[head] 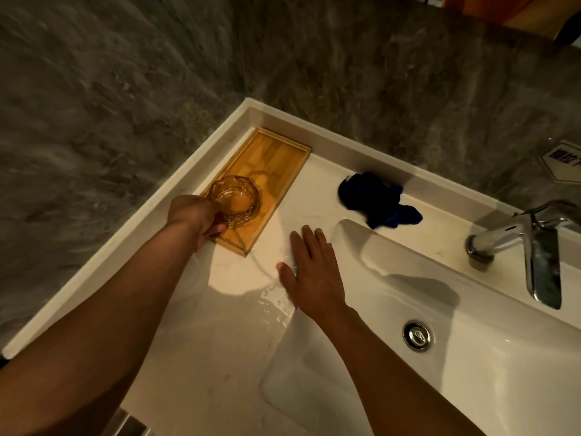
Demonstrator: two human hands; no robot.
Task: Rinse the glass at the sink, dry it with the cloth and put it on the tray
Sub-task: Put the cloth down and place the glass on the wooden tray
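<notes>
A white countertop [232, 309] set into a corner of grey marbled wall [94, 105] was seen from above, dim warm light. The glass [235, 198], clear and faceted, was seen upright over the near end of the wooden tray [276, 158]; whether its base was resting on the tray could not be told. It was gripped at its near side by the left hand [196, 217], fingers wrapped around the wall of the glass. The tray was placed in the far left corner of the counter, tight against the raised white edge. The right hand [311, 272] was laid flat, palm down, fingers spread and empty, on the counter between the tray and the sink [393, 297]. Water droplets [273, 302] were noted on the counter just beside that hand. The cloth [375, 201], dark blue and crumpled, was left on the counter behind the basin's far left corner, apart from both hands. A chrome faucet [534, 243] was seen at the right with its spout over the basin, and a round chrome drain [417, 336] in the basin floor. A sign [562, 162] on the wall at the right was partly cropped, text unreadable.
</notes>
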